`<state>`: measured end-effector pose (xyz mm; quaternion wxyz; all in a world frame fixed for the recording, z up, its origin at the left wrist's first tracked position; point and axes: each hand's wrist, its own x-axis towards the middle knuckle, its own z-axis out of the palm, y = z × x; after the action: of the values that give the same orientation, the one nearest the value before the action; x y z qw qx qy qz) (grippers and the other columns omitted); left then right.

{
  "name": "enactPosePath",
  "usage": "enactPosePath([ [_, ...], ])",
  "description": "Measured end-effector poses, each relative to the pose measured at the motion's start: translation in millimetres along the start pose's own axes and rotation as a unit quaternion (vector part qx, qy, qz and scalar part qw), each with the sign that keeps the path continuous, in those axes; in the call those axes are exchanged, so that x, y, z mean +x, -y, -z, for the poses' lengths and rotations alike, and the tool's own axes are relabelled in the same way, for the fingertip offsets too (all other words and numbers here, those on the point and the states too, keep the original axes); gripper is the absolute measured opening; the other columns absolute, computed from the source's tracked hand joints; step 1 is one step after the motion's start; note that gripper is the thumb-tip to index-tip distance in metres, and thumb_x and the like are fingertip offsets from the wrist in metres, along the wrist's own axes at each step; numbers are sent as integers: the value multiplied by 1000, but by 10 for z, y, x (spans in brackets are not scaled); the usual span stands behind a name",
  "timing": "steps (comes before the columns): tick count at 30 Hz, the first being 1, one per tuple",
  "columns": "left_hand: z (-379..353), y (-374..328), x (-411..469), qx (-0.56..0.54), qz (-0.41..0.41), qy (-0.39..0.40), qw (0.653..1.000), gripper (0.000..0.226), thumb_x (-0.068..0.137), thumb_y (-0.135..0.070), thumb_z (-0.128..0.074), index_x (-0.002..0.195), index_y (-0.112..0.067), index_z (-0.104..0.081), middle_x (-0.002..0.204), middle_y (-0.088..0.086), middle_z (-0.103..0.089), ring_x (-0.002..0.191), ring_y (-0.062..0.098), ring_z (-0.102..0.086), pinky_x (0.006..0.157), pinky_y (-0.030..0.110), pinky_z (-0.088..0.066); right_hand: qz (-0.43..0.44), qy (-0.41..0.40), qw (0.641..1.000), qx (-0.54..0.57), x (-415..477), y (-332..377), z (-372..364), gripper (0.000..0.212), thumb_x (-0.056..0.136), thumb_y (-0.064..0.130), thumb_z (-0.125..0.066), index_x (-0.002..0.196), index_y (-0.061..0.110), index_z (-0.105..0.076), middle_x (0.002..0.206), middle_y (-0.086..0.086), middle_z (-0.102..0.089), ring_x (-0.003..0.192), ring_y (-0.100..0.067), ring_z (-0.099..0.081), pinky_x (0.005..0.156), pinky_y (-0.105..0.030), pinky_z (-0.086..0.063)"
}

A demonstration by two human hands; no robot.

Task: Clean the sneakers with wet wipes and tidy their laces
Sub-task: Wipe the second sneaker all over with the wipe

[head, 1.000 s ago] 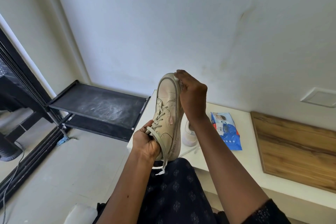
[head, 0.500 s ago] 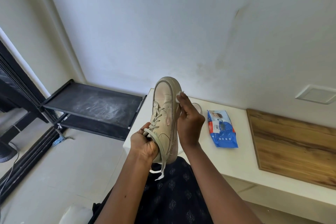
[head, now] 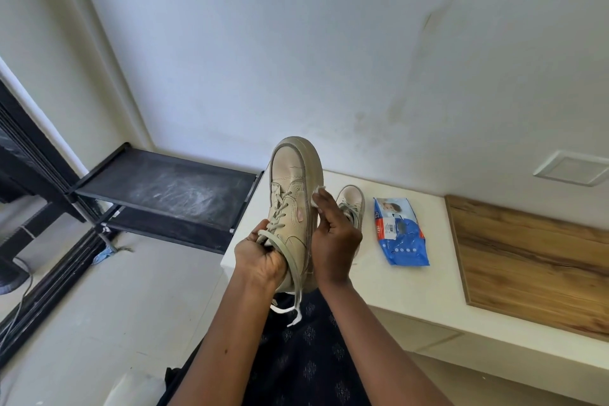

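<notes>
Left hand (head: 260, 260) grips the raised sneaker (head: 290, 208); right hand (head: 336, 241) fingers pinch a wipe (head: 319, 190) against its side. Wipes pack (head: 400, 234) lies on the bench (head: 379, 283).

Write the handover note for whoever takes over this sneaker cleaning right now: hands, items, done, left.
Left hand: grips the heel end of the beige lace-up sneaker, held toe-up over the lap.
Right hand: pinches a small white wet wipe against the sole edge of that sneaker.
Second beige sneaker sits on the white counter, beside the blue wet-wipe pack.
Done: wiping of the held sneaker is under way; its sole rim looks grimy.
Left: finish this sneaker, wipe the second one, tidy the loose laces hanging below the left hand.
</notes>
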<state>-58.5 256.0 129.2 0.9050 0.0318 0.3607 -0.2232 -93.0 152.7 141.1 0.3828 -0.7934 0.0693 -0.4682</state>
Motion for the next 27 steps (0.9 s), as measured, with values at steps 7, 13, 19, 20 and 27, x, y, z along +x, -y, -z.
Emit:
enactPosePath([
  [7,-67,0,-109,4,-51,32,998,13,66,6,-52,77,3,-57,61,2,-44,42,8,-43,59,10,-50,5,34,999,13,211,-47,71,36,69,-26,-63,91,-1,-73,89,-10,-73,86,-4,-64,78,-5,-47],
  [13,-159,274,-273,203,-190,40,960,19,83,3,-44,69,-3,-55,58,5,-61,50,12,-59,58,19,-50,117,52,992,-7,661,128,4,23,78,-13,-60,92,0,-73,94,-10,-72,88,-16,-68,80,-20,-52],
  [19,-174,390,-381,340,-282,47,896,38,85,2,-49,49,-10,-53,50,2,-45,45,11,-38,42,19,-28,209,164,953,-143,711,264,-83,33,71,-1,-36,82,-3,-67,89,-16,-67,83,-34,-64,65,-38,-56],
  [20,-172,405,-403,352,-288,53,889,41,85,2,-48,47,-11,-54,51,2,-43,45,10,-36,42,19,-27,210,169,953,-138,688,287,-86,35,72,2,-34,82,-3,-67,89,-16,-67,83,-34,-64,67,-36,-56],
  [27,-157,454,-479,349,-317,76,878,43,85,7,-43,45,-9,-48,46,1,-36,39,7,-29,39,18,-24,284,209,931,-92,586,354,-37,28,76,1,-41,85,-3,-68,92,-13,-68,90,-29,-61,79,-31,-46],
])
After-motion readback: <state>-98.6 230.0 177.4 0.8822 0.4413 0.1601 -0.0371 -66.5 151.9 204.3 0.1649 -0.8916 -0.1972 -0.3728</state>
